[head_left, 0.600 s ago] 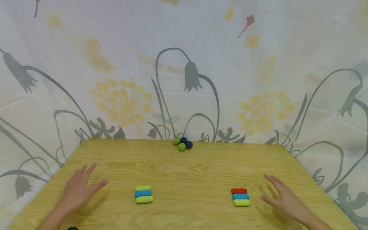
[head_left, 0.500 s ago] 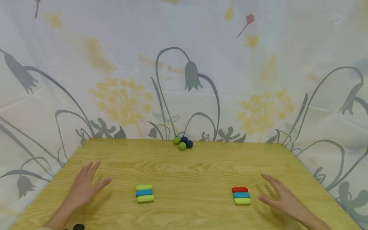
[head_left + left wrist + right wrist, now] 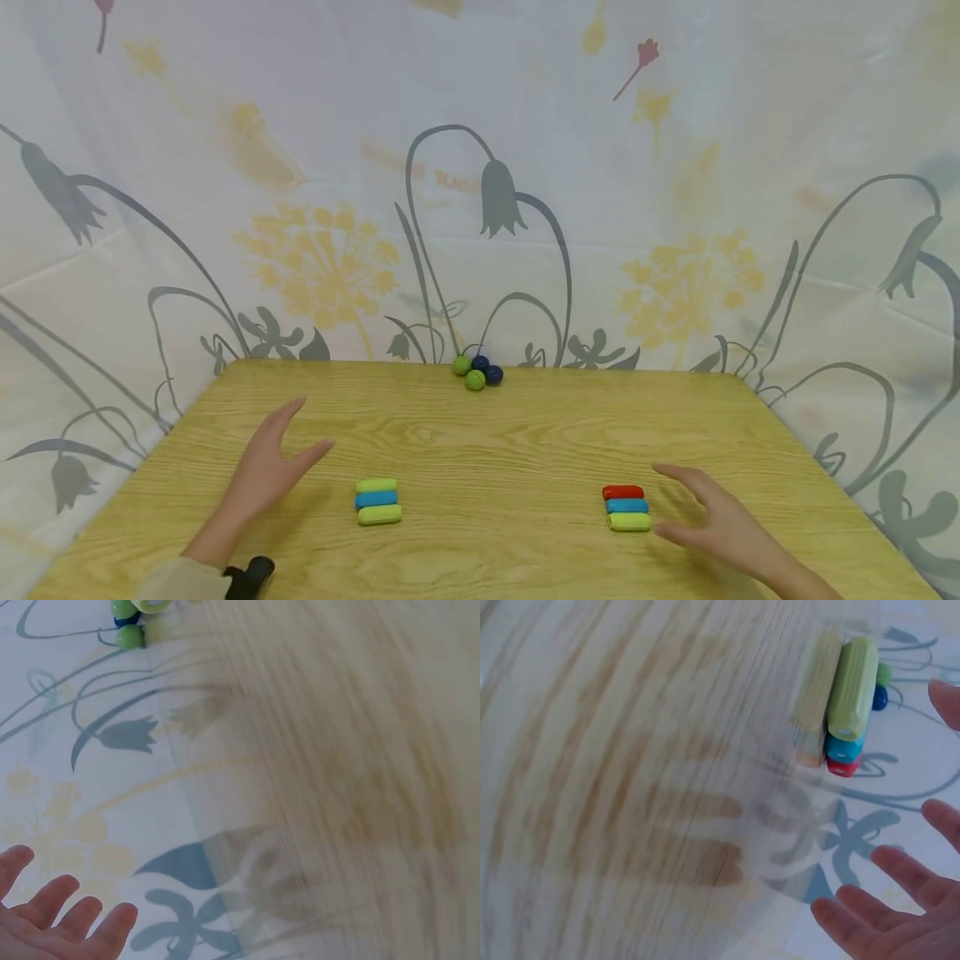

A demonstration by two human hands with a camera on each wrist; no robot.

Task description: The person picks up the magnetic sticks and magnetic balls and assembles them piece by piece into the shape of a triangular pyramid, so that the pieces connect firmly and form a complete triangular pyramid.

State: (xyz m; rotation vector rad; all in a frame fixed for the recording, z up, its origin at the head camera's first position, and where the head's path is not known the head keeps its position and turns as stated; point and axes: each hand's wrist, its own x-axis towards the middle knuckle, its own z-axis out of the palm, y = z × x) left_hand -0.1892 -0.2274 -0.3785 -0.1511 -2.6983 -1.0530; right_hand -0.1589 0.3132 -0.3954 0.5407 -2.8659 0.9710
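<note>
My left hand [image 3: 261, 482] hovers over the left part of the table, thumb and fingers spread apart and holding nothing. To its right lie three short rounded sticks side by side: a yellow-green stick [image 3: 377, 485], a blue stick [image 3: 377, 499] and a second yellow-green stick [image 3: 380, 514]. On the other side, my right hand [image 3: 716, 523] is held with its thumb and fingers apart around the right end of a similar row, without visibly gripping it. That row has a red stick [image 3: 623, 492], a blue stick [image 3: 627, 506] and a yellow-green stick [image 3: 853, 690].
Two green balls [image 3: 476, 380] and two dark blue balls [image 3: 493, 374] sit together at the far edge of the wood-grain table [image 3: 495, 450]. A flower-patterned curtain [image 3: 480, 275] hangs behind. A dark band with a black piece [image 3: 250, 577] circles the left wrist.
My left hand has moved right and forward, towards the left row of sticks. My right hand has shifted left, closer to the right row. The sticks and balls stay put.
</note>
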